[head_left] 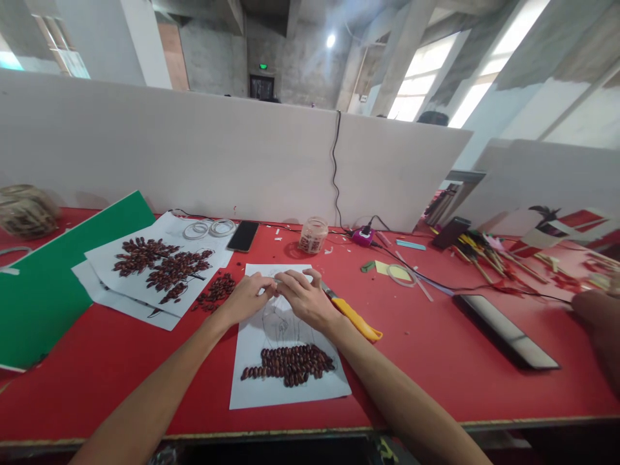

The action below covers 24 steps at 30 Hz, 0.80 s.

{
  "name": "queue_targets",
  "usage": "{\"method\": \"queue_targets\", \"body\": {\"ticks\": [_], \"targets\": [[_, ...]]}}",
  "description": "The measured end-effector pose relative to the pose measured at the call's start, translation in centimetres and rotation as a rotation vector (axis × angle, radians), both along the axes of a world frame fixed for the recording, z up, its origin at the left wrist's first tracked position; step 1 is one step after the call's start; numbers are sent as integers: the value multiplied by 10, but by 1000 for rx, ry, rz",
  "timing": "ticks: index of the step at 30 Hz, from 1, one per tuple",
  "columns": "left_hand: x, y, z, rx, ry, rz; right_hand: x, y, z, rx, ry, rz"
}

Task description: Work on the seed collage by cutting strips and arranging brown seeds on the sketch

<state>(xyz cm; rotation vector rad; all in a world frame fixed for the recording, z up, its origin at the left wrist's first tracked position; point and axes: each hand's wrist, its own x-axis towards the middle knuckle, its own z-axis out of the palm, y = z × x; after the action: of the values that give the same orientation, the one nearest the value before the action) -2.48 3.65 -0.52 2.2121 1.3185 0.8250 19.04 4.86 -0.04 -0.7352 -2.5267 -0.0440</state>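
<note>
Over the upper part of a white sheet [242,381], my left hand [248,298] and my right hand [306,300] meet at the fingertips. Both are closed in a pinch, and whatever sits between the fingers is too small to make out. Pencil-like lines show on the sheet below my hands. Rows of dark reddish-brown beans [295,363] cover its lower part. A loose pile of similar beans [219,288] lies just left of my left hand. Beside my right wrist rests a yellow utility knife [356,318].
At left, papers with a bean picture [177,271] lie by a green board [53,284]. Behind are a phone [243,236], a glass jar [313,236] and a purple power socket [362,236]. A dark tablet-like device [506,330] and another person's hand [598,310] are at right.
</note>
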Motion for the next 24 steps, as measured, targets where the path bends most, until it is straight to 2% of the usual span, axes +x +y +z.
{"method": "queue_targets", "body": {"ticks": [4,6,9,11,13,17,22,24], "targets": [[-12,5,1,81,28,120,2,-9,1,-21,24,10],[-13,6,3,130,55,156,1,-12,2,-80,133,-59],[-6,3,7,198,137,131,0,-9,4,-316,376,-134],[0,0,9,213,89,147,1,-4,4,-551,499,-65],[4,-5,13,174,-63,134,3,0,1,-749,558,9],[6,-13,18,32,-273,29,4,3,-4,-929,587,56],[8,-14,20,-6,-299,132,0,-2,-1,-1184,727,40],[7,-14,21,-19,-278,134,-1,-3,0,-1295,778,18]]}}
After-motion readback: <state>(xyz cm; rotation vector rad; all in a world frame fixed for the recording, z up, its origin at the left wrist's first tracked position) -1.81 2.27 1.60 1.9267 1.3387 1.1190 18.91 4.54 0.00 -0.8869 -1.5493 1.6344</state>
